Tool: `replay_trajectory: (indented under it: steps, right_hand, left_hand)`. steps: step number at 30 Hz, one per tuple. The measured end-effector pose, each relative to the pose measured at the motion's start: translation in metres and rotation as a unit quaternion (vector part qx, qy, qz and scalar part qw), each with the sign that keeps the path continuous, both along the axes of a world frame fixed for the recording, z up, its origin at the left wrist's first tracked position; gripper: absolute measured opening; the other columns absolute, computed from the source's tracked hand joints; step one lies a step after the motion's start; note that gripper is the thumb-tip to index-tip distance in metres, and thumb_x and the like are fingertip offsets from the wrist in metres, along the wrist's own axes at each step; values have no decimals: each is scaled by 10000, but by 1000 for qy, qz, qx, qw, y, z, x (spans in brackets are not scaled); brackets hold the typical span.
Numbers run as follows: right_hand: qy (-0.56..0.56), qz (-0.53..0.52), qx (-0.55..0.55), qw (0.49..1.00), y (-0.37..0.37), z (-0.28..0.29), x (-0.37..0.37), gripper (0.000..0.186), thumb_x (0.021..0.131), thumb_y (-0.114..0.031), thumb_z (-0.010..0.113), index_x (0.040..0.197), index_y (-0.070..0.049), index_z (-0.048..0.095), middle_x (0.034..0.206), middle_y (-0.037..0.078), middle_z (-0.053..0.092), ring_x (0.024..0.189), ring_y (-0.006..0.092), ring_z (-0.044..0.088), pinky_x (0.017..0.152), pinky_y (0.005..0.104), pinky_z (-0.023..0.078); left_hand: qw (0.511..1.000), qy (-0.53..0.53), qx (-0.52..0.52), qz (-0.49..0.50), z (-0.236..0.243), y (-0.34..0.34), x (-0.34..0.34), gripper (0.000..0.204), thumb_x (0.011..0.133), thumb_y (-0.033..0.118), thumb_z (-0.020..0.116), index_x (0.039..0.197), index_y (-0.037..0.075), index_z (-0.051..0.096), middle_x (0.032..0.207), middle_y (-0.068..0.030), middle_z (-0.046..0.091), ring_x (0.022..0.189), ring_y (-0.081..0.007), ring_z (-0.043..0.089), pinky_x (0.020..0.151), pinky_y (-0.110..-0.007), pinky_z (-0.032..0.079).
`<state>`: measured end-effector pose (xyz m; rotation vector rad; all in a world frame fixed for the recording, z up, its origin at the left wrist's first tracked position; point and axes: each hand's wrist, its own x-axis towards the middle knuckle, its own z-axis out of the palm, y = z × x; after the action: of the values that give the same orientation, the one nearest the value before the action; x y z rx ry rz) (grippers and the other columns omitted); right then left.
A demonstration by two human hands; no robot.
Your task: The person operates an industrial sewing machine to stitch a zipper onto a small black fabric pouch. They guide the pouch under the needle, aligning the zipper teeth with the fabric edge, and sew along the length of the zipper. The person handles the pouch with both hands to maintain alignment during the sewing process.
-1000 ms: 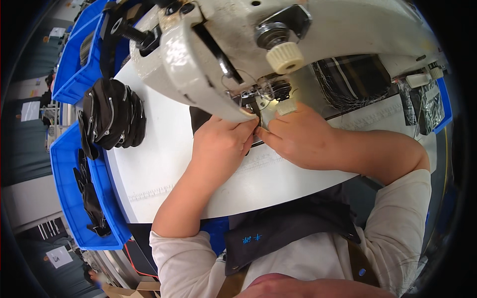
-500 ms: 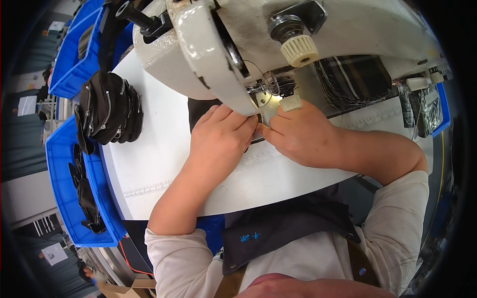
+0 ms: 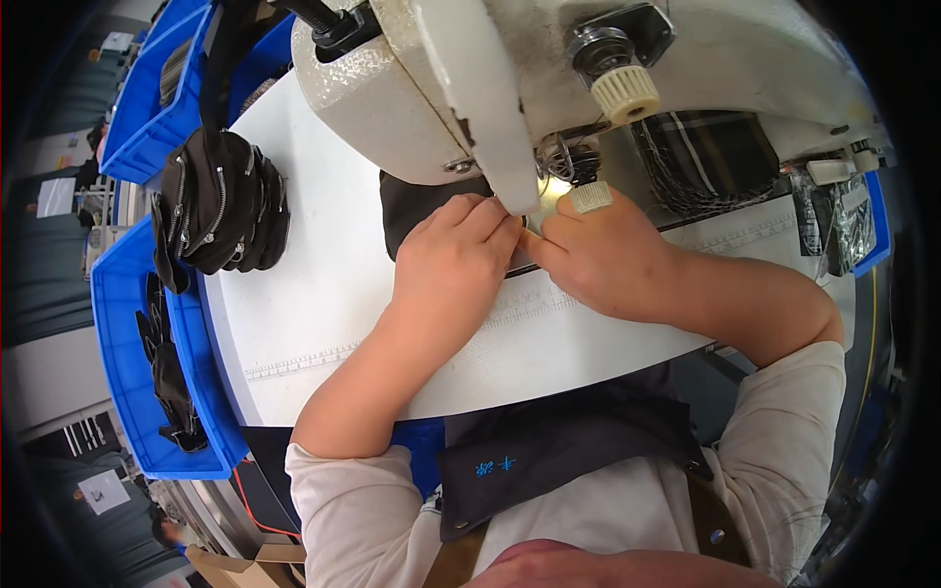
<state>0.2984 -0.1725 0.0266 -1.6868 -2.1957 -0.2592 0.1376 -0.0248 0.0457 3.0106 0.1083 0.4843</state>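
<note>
The dark fabric piece (image 3: pixel 417 211) lay on the white counter (image 3: pixel 304 314) beneath the head of the sewing machine (image 3: pixel 686 49), its left part showing beyond the left hand (image 3: pixel 453 260). That hand's fingers were bent and close together over the fabric, tips partly hidden. The right hand (image 3: pixel 613 263) rested just to the right, fingers curled inward; whether either hand pinched the fabric could not be told. Black zippered pouches (image 3: pixel 221 206) stood stacked at left, near a blue bin (image 3: pixel 123 323); striped fabric pieces (image 3: pixel 714 162) lay far right.
</note>
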Motion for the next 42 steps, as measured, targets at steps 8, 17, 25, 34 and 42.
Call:
replay_trajectory:
  steps: [8,17,25,34,42]
  right_hand:
    - [13,-34,17,999,8,-9,4,118,775,-105,683,893,-102,683,796,11,633,760,217,600,824,376,440]
    - [7,-23,41,999,7,-11,1,145,782,-92,682,926,-95,700,785,10,623,767,208,596,800,366,424]
    - [18,-16,36,999,8,-8,1,160,782,-90,679,940,-85,699,765,9,609,773,193,603,790,370,422]
    - [18,-28,19,999,9,-10,-1,192,785,-81,670,976,-72,692,766,28,625,711,217,581,788,374,427]
    - [25,-43,53,997,12,-14,0,124,792,-85,667,916,-94,673,736,26,617,691,224,558,789,365,414]
  left_hand:
    - [999,-35,33,1,-5,9,8,367,741,25,754,1106,53,741,1159,-19,715,1013,-233,695,772,-334,583]
    - [999,-35,2,-12,-2,13,4,294,755,17,748,1041,84,761,1139,-11,733,1038,-218,714,762,-332,595]
    - [999,3,-45,-14,6,17,2,275,772,-5,743,1035,73,766,1123,-11,737,1031,-247,701,785,-356,599]
    - [993,-11,-117,-28,1,21,4,319,781,-44,715,1082,47,768,1125,-43,729,1049,-291,680,824,-387,587]
    - [996,-17,-83,22,-4,11,9,342,802,7,720,1138,59,759,1141,-46,714,1064,-296,675,799,-388,600]
